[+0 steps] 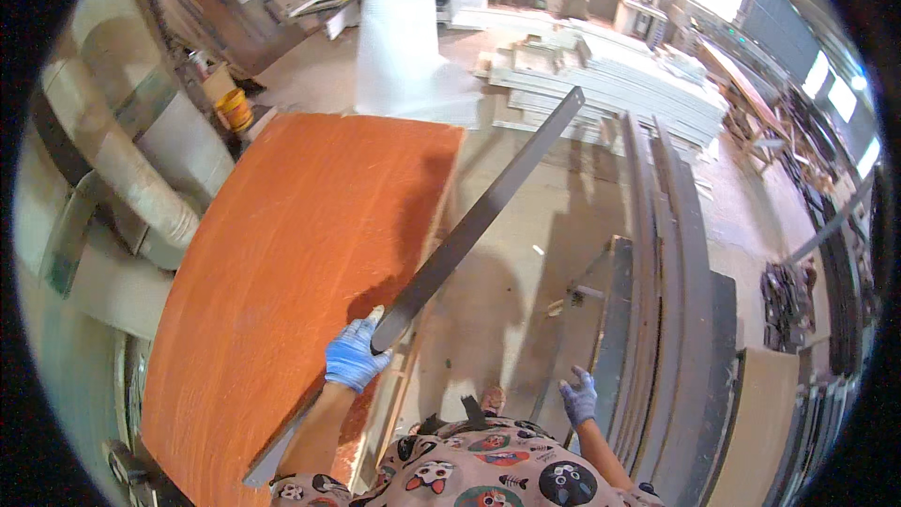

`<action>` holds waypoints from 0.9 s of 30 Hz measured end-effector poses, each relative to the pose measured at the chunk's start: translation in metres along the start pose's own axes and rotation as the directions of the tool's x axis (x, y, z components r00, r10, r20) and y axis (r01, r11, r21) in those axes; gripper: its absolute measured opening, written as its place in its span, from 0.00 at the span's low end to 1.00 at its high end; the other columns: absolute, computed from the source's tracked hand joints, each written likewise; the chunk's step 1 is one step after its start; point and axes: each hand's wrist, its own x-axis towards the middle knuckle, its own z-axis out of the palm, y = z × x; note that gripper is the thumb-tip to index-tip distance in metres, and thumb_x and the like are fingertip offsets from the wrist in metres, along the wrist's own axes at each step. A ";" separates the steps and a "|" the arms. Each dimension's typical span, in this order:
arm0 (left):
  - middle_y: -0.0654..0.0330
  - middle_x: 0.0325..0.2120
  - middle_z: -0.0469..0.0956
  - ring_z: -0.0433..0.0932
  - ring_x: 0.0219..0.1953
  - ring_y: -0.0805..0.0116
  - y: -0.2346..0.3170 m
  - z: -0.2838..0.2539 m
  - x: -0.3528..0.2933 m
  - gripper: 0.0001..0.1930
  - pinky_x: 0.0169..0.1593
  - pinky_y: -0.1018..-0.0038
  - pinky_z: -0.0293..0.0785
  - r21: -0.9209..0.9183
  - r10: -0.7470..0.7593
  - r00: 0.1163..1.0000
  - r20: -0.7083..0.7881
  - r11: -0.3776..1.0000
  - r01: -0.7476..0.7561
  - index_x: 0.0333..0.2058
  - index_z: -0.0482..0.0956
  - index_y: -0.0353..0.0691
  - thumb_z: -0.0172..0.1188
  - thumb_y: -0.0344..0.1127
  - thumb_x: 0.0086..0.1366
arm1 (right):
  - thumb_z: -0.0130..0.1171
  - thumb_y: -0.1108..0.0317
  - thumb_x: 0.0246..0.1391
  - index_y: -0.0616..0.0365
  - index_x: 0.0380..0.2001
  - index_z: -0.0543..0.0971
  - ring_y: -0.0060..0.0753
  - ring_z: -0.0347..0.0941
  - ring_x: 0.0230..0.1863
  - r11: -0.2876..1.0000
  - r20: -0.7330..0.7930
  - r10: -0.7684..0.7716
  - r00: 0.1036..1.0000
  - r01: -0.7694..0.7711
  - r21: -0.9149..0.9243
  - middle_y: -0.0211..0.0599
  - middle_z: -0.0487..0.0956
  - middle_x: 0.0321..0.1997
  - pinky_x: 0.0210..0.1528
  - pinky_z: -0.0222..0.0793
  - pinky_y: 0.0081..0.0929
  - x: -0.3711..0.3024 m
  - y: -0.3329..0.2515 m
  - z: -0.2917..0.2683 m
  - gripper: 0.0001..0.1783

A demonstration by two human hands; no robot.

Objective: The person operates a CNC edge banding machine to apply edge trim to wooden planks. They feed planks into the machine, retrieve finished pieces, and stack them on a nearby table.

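Observation:
A long, narrow dark grey board [488,202] slants up and to the right, its far end over the floor. My left hand [353,355], in a blue and white glove, is closed around its near end. Under this hand lies a big orange-red wooden panel [282,235]. My right hand [579,396], in a greyish-blue glove, is held out on the right with its fingers apart and nothing in them. Nearest to it are long dark boards [668,319] lying side by side. A grey strip's edge [272,460] shows beside my left forearm.
A roll of white wrap [399,42] stands beyond the panel. Stacked pale boards [610,75] lie at the far right. On the left are a thick duct [131,164] and a yellow bucket [235,109]. Pale floor [497,310] runs between the panel and the dark boards.

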 end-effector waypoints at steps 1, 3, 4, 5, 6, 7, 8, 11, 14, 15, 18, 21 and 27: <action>0.54 0.43 0.76 0.76 0.45 0.53 0.018 0.003 0.010 0.39 0.49 0.61 0.73 0.008 0.048 0.999 -0.001 0.999 -0.048 0.60 0.66 0.52 0.67 0.47 0.47 | 0.63 0.63 0.50 0.54 0.55 0.71 0.39 0.74 0.50 0.991 0.009 0.010 1.000 -0.011 0.130 0.39 0.74 0.52 0.45 0.74 0.31 0.017 0.008 0.001 0.28; 0.56 0.41 0.77 0.76 0.43 0.55 0.045 0.010 0.032 0.38 0.47 0.61 0.74 0.020 0.137 0.991 -0.003 0.990 -0.137 0.60 0.66 0.55 0.66 0.47 0.48 | 0.62 0.63 0.53 0.56 0.56 0.70 0.35 0.73 0.50 0.952 0.074 0.013 0.997 -0.035 0.304 0.37 0.74 0.53 0.45 0.74 0.30 0.041 0.001 -0.007 0.27; 0.56 0.39 0.78 0.77 0.41 0.54 0.050 0.023 0.044 0.35 0.45 0.60 0.75 -0.002 0.197 0.979 -0.045 0.980 -0.197 0.57 0.68 0.54 0.67 0.48 0.47 | 0.61 0.63 0.54 0.57 0.57 0.69 0.34 0.73 0.50 0.933 0.127 0.004 0.992 -0.049 0.355 0.36 0.74 0.54 0.45 0.74 0.30 0.056 -0.016 -0.008 0.27; 0.55 0.38 0.78 0.78 0.41 0.53 0.067 0.025 0.056 0.35 0.45 0.60 0.75 -0.033 0.201 0.979 0.031 0.979 -0.200 0.56 0.69 0.53 0.67 0.48 0.47 | 0.60 0.63 0.55 0.56 0.58 0.69 0.34 0.73 0.50 0.833 0.243 0.032 0.970 -0.160 0.529 0.37 0.73 0.55 0.46 0.74 0.31 0.066 -0.042 -0.012 0.28; 0.54 0.38 0.78 0.78 0.40 0.52 0.085 0.022 0.067 0.35 0.44 0.60 0.75 -0.060 0.209 0.972 0.107 0.977 -0.203 0.56 0.69 0.53 0.67 0.49 0.47 | 0.60 0.63 0.55 0.55 0.58 0.68 0.35 0.73 0.50 0.690 0.353 0.029 0.935 -0.274 0.670 0.38 0.73 0.55 0.47 0.74 0.32 0.075 -0.069 -0.016 0.28; 0.54 0.38 0.79 0.78 0.40 0.52 0.102 0.022 0.080 0.34 0.44 0.60 0.75 -0.084 0.223 0.958 0.182 0.974 -0.210 0.55 0.69 0.52 0.67 0.49 0.47 | 0.60 0.63 0.56 0.56 0.57 0.69 0.32 0.72 0.51 0.659 0.382 -0.028 0.924 -0.271 0.702 0.38 0.74 0.55 0.47 0.74 0.30 0.087 -0.086 -0.015 0.27; 0.52 0.39 0.79 0.78 0.41 0.51 0.113 0.026 0.092 0.35 0.44 0.60 0.75 -0.142 0.271 0.939 0.211 0.959 -0.244 0.55 0.68 0.50 0.67 0.49 0.46 | 0.60 0.64 0.56 0.57 0.57 0.69 0.29 0.72 0.52 0.626 0.407 -0.090 0.909 -0.266 0.733 0.38 0.74 0.54 0.47 0.73 0.29 0.098 -0.100 -0.011 0.26; 0.52 0.40 0.80 0.80 0.42 0.54 0.144 0.037 0.126 0.38 0.46 0.65 0.75 -0.155 0.380 0.901 0.211 0.923 -0.353 0.54 0.70 0.50 0.71 0.48 0.42 | 0.54 0.60 0.61 0.56 0.60 0.65 0.33 0.73 0.50 0.571 0.375 -0.248 0.893 -0.178 0.802 0.38 0.73 0.54 0.48 0.75 0.33 0.124 -0.161 0.005 0.26; 0.51 0.38 0.79 0.79 0.40 0.51 0.155 0.051 0.166 0.38 0.43 0.63 0.76 -0.246 0.506 0.843 0.185 0.854 -0.459 0.54 0.68 0.51 0.71 0.48 0.43 | 0.54 0.60 0.61 0.59 0.54 0.69 0.30 0.74 0.45 0.439 0.368 -0.226 0.902 -0.243 0.865 0.36 0.76 0.46 0.46 0.75 0.32 0.160 -0.190 0.032 0.22; 0.51 0.37 0.79 0.79 0.39 0.50 0.161 0.049 0.179 0.38 0.43 0.62 0.76 -0.254 0.532 0.827 0.182 0.838 -0.484 0.55 0.67 0.51 0.70 0.48 0.43 | 0.54 0.60 0.61 0.60 0.52 0.71 0.29 0.74 0.44 0.424 0.361 -0.167 0.918 -0.263 0.866 0.35 0.76 0.43 0.46 0.75 0.32 0.176 -0.197 0.039 0.20; 0.50 0.36 0.78 0.79 0.38 0.49 0.163 0.049 0.231 0.38 0.41 0.60 0.75 -0.136 0.503 0.834 0.224 0.864 -0.485 0.55 0.65 0.48 0.70 0.49 0.44 | 0.54 0.60 0.61 0.61 0.45 0.75 0.28 0.74 0.39 0.366 0.233 0.013 0.972 -0.221 0.904 0.33 0.77 0.39 0.42 0.74 0.31 0.224 -0.230 0.040 0.16; 0.50 0.36 0.78 0.79 0.39 0.51 0.162 0.034 0.290 0.38 0.41 0.61 0.75 -0.089 0.449 0.849 0.278 0.892 -0.443 0.55 0.66 0.46 0.70 0.49 0.44 | 0.54 0.58 0.60 0.57 0.38 0.77 0.24 0.71 0.31 0.347 -0.007 -0.066 0.998 0.030 0.937 0.30 0.76 0.33 0.32 0.71 0.27 0.305 -0.234 0.026 0.13; 0.54 0.36 0.79 0.80 0.39 0.53 0.134 0.002 0.396 0.33 0.43 0.65 0.76 -0.155 0.528 0.809 0.259 0.850 -0.504 0.49 0.74 0.46 0.73 0.48 0.42 | 0.55 0.57 0.58 0.52 0.41 0.75 0.35 0.77 0.32 0.219 0.012 0.375 0.927 -0.101 0.971 0.34 0.79 0.35 0.30 0.77 0.37 0.443 -0.209 -0.022 0.13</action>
